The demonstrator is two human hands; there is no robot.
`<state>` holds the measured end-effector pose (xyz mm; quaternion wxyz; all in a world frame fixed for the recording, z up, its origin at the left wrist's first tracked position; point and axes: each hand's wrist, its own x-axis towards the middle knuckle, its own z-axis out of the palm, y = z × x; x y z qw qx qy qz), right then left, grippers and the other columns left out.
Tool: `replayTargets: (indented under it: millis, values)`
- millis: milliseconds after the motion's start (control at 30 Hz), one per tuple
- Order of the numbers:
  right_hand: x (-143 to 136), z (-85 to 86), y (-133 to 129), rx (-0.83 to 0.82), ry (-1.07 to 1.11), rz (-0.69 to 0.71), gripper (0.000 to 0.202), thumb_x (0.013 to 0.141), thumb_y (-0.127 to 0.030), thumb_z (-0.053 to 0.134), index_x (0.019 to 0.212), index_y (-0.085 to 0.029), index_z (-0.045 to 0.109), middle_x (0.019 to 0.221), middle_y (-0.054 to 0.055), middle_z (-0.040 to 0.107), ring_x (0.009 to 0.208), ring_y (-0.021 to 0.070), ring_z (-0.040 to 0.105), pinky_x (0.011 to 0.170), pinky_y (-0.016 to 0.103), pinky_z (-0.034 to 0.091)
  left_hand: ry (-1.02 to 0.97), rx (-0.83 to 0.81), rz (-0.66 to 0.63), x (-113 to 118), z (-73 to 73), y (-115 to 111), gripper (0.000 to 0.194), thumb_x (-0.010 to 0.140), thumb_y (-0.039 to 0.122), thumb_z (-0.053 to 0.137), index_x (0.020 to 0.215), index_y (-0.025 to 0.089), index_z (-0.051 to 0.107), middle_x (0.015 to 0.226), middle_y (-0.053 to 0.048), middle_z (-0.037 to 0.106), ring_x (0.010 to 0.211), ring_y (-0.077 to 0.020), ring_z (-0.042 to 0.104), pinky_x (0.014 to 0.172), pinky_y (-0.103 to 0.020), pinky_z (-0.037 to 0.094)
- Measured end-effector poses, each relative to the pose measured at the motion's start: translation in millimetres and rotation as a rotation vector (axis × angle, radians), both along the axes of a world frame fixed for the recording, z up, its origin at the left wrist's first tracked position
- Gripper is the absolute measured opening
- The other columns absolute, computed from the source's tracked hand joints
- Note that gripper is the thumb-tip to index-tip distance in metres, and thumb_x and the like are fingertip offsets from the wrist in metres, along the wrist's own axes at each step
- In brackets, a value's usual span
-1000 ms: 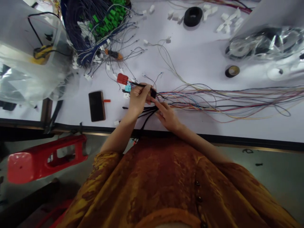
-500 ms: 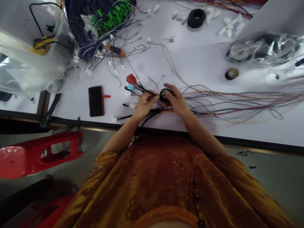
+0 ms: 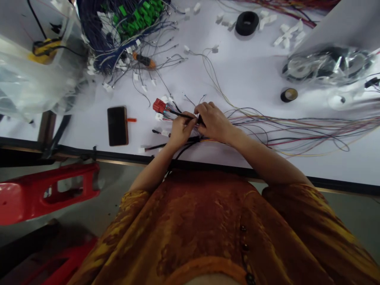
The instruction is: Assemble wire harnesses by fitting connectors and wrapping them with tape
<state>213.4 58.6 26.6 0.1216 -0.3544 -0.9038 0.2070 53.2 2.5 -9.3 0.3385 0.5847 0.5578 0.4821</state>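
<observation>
Wires (image 3: pixel 285 118) trail across the surface (image 3: pixel 252 71) as your left fingers (image 3: pixel 191 124) pinch the black cable (image 3: pixel 180 114), your right fingers (image 3: pixel 204 107) curl round a mostly hidden dark piece (image 3: pixel 200 119), a two-handed hold seemingly calling for steadiness.

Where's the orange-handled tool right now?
In the head view, the orange-and-black tool lies left of centre near the table's far side, just below the green connectors and among loose wire ends.

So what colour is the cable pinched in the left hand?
The cable in the left hand is black, seen best in the head view.
</observation>
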Motion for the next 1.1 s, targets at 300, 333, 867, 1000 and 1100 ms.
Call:
replayTargets:
  millis: [300, 333, 867, 1000, 1100]
  values:
    - [-11.6, -2.0, -43.4, 0.152, -0.004, 0.229, 0.016, 0.090, -0.010, 0.054, 0.086, -0.020, 0.067, 0.089, 0.010, 0.071, 0.087, 0.0261, 0.062, 0.073, 0.041, 0.049, -0.124, -0.116, 0.113, -5.8, -24.7, -0.2, 0.021, 0.086, 0.038, 0.070, 0.076, 0.020, 0.066, 0.073, -0.001, 0.066, 0.071, -0.0148, 0.063, 0.071, -0.028, 0.051]
    - [-14.9, 0.8, -57.8, 0.153, 0.076, 0.334, 0.018, 0.088, -0.009, 0.057, 0.080, -0.023, 0.066, 0.083, 0.008, 0.070, 0.080, 0.0235, 0.062, 0.068, 0.040, 0.050, -0.152, -0.131, 0.163, -7.8, -27.3, 0.6, 0.023, 0.085, 0.039, 0.070, 0.075, 0.020, 0.065, 0.069, 0.000, 0.065, 0.068, -0.0140, 0.062, 0.069, -0.028, 0.051]
    - [55.7, -37.4, 26.5, 0.073, 0.298, -0.286, 0.030, 0.097, -0.033, 0.063, 0.119, -0.013, 0.065, 0.119, 0.018, 0.067, 0.111, 0.0253, 0.060, 0.101, 0.046, 0.047, -0.484, -0.275, 0.090, -22.4, -26.1, -6.5, 0.034, 0.080, 0.050, 0.076, 0.078, 0.019, 0.062, 0.062, 0.002, 0.065, 0.058, -0.0104, 0.061, 0.061, -0.023, 0.051]
    - [1.0, -48.4, -31.0, -0.079, 0.227, -0.015, 0.031, 0.103, -0.028, 0.050, 0.125, -0.017, 0.069, 0.114, 0.012, 0.070, 0.104, 0.0241, 0.061, 0.097, 0.042, 0.051, -0.355, -0.245, 0.210, -18.8, -20.9, -10.1, 0.039, 0.081, 0.054, 0.074, 0.076, 0.021, 0.056, 0.050, 0.006, 0.056, 0.043, -0.0084, 0.051, 0.046, -0.021, 0.040]
    - [-7.9, -60.9, -39.7, -0.045, 0.173, -0.067, 0.037, 0.104, -0.020, 0.043, 0.131, -0.019, 0.068, 0.119, 0.012, 0.068, 0.107, 0.0239, 0.058, 0.099, 0.041, 0.051, -0.189, -0.267, 0.323, -17.1, -15.4, -13.2, 0.039, 0.082, 0.055, 0.072, 0.072, 0.021, 0.054, 0.045, 0.008, 0.050, 0.036, -0.0078, 0.043, 0.039, -0.022, 0.031]
